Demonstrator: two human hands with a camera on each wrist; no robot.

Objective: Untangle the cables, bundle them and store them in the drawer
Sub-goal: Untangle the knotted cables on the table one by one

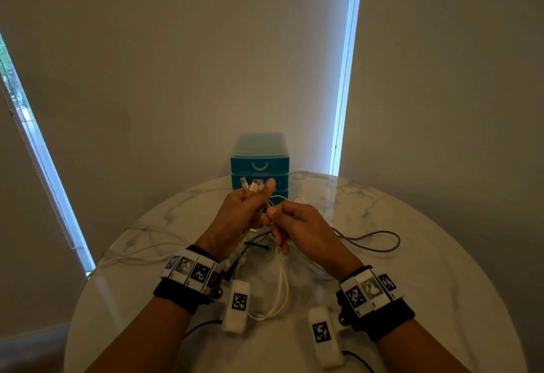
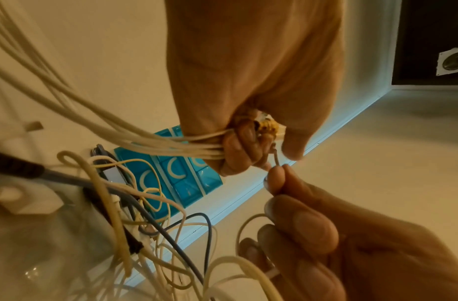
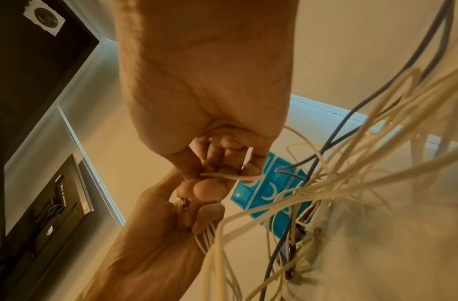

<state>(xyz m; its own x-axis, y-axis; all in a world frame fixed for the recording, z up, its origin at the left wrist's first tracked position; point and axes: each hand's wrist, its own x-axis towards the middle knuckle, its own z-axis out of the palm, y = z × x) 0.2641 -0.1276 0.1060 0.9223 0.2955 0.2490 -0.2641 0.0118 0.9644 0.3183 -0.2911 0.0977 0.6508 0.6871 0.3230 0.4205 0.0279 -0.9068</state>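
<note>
- Left hand [image 1: 235, 213]: fingers [image 2: 238, 146] curled round a gathered bunch of white cables [image 2: 145, 138], plug ends [image 1: 253, 185] protruding above the fist.
- Right hand [image 1: 297, 225]: fingers [image 3: 256, 163] pinching one thin white strand [image 3: 230, 176] beside the left fist.
- Remaining cables [image 1: 273, 284], including a dark cable [image 1: 374, 243], lie looped on the table [image 1: 412, 255].
- Teal drawer unit [image 1: 260, 163] behind; drawers appear closed.
- Risk: pulling the strand through the loops could tighten a knot or drag plugs from the bunch.
</note>
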